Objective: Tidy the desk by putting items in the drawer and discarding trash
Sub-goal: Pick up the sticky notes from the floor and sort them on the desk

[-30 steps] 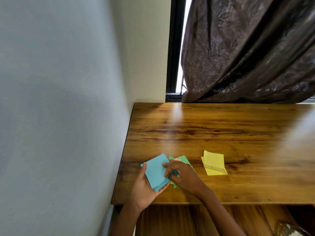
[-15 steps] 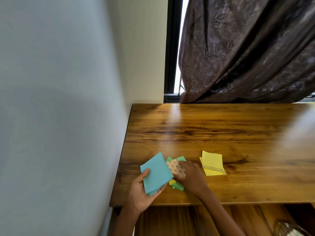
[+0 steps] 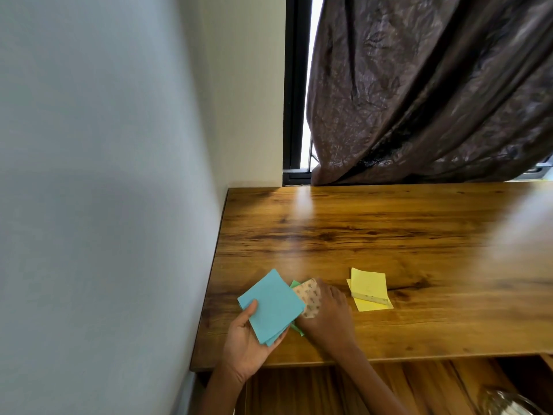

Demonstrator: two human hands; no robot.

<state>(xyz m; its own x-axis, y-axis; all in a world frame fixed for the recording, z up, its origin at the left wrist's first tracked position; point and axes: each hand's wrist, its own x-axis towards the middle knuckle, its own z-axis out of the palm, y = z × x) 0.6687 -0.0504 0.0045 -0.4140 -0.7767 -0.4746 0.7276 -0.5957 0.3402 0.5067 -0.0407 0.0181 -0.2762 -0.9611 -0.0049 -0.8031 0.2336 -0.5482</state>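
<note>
My left hand (image 3: 244, 345) holds a small stack of blue sticky notes (image 3: 270, 305) above the near left corner of the wooden desk (image 3: 389, 235). My right hand (image 3: 327, 316) lies palm down beside it, fingers on a beige patterned paper (image 3: 309, 296) that rests on green notes (image 3: 294, 284). Only green edges show under the blue stack and the hand. Yellow sticky notes (image 3: 369, 287) lie flat to the right, apart from both hands.
A grey wall (image 3: 104, 205) runs along the desk's left edge. A dark curtain (image 3: 434, 91) hangs behind the desk. Below the front edge an open wooden drawer (image 3: 389, 387) shows, with a clear shiny object (image 3: 508, 404) at the lower right.
The right hand left the blue stack and moved down onto the beige paper over the green notes. The left hand drew the blue stack slightly left, uncovering the beige paper.
</note>
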